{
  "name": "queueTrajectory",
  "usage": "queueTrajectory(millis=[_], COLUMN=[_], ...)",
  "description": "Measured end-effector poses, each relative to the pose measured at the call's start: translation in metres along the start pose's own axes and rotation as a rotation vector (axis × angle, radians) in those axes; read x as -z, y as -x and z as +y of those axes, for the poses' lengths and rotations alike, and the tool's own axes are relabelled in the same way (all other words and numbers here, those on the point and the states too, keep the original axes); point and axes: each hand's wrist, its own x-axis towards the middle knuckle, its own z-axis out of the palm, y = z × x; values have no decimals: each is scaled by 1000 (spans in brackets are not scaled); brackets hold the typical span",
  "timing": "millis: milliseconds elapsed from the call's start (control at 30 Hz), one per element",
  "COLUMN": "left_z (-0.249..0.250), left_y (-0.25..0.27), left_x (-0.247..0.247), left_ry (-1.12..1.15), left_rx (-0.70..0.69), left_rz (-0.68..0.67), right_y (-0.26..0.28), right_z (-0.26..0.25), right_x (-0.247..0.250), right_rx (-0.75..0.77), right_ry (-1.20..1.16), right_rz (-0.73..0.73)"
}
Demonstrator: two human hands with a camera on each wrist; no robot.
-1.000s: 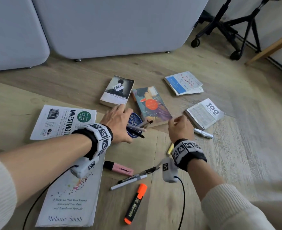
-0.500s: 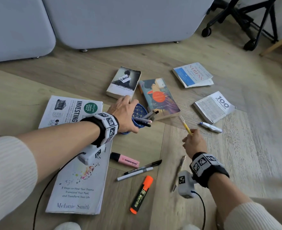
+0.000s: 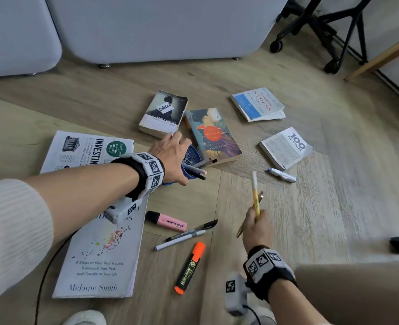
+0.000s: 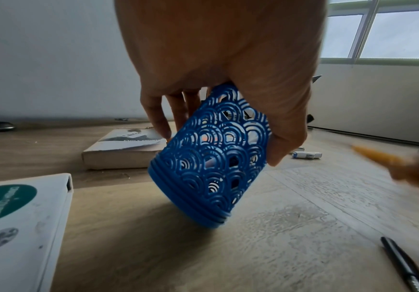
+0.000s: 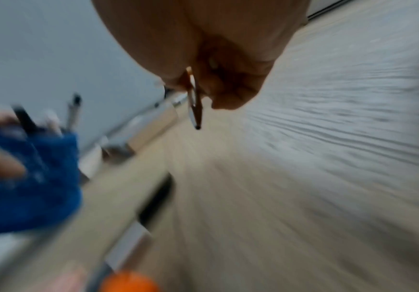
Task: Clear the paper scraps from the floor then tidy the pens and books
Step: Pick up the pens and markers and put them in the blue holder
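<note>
My left hand (image 3: 172,156) grips a blue lattice pen cup (image 3: 193,154) and tilts it to the right on the wooden floor; several pens (image 3: 195,170) stick out of its mouth. In the left wrist view fingers and thumb wrap the pen cup (image 4: 216,158), which rests on its lower edge. To its right, above the floor, my right hand (image 3: 257,228) holds a yellow pencil (image 3: 254,191) and a gold pen (image 3: 261,197) together, pointing up. The blurred right wrist view shows the gold pen (image 5: 194,102) in the curled fingers and the pen cup (image 5: 28,177) at left.
A pink highlighter (image 3: 168,221), black pen (image 3: 198,227), grey pen (image 3: 179,240), orange highlighter (image 3: 190,266) and white marker (image 3: 281,174) lie loose on the floor. Several books (image 3: 213,134) lie scattered round the cup. A grey sofa (image 3: 147,26) stands behind, a chair base (image 3: 322,31) at back right.
My right hand took the yellow pencil from the floor, then the gold pen too, and drew back toward me. My left hand has kept hold of the tilted cup.
</note>
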Motion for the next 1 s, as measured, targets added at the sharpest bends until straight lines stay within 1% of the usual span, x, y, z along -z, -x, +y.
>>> queueTrajectory(millis=[67,100,133,167,200,233,333,367,400,433,500,533,633,667,733,800,833,867,900,933,967,1000], left_z=[0,0,0,1,2,2,1,0,-2,-3,-8,-11,-17,-18,-17,-14,-12,-11,-10,-9,-8,-8], left_y=[-1,-2,-3,-3,-4,-4,-3,-3,-2,-1,0,1,0,-1,-3,-4,-5,-6,-7,-7,-8,-8], left_x=[0,1,1,1,0,-1,-2,-2,-2,-2,-4,-5,-5,-5,-5,-5,-5,-5,-5,-6,-7,-7], left_ry=[4,7,7,4,-1,-8,0,9,19,31,52,66,94,95,88,73,64,52,38,24,15,7], left_rx=[-1,-2,-4,-8,-10,-11,-18,-20,-21,-18,-3,6,14,11,-3,-18,-24,-29,-34,-37,-41,-44], left_rz=[-3,-3,-2,0,1,3,10,16,23,27,35,36,34,31,29,26,22,19,18,18,17,14], right_y=[-9,-13,-15,-15,-14,-12,-4,-2,-1,-2,-5,-7,-11,-12,-13,-13,-11,-11,-10,-8,-6,-3], right_z=[-36,-56,-76,-94,-109,-120,-134,-133,-130,-125,-113,-107,-98,-97,-100,-103,-103,-101,-96,-91,-81,-69], right_x=[15,21,25,26,23,16,-13,-21,-26,-27,-21,-15,-3,-3,-4,-7,-8,-10,-12,-14,-17,-19], right_rx=[76,135,199,254,293,314,317,306,294,300,349,370,444,481,581,671,683,659,597,524,471,456], right_ry=[-191,-299,-402,-484,-534,-546,-418,-349,-261,-152,76,173,414,458,436,295,188,76,-27,-82,-61,20], right_rz=[169,235,269,259,199,109,-239,-317,-337,-304,-163,-117,-93,-89,-107,-145,-148,-135,-110,-83,-90,-157])
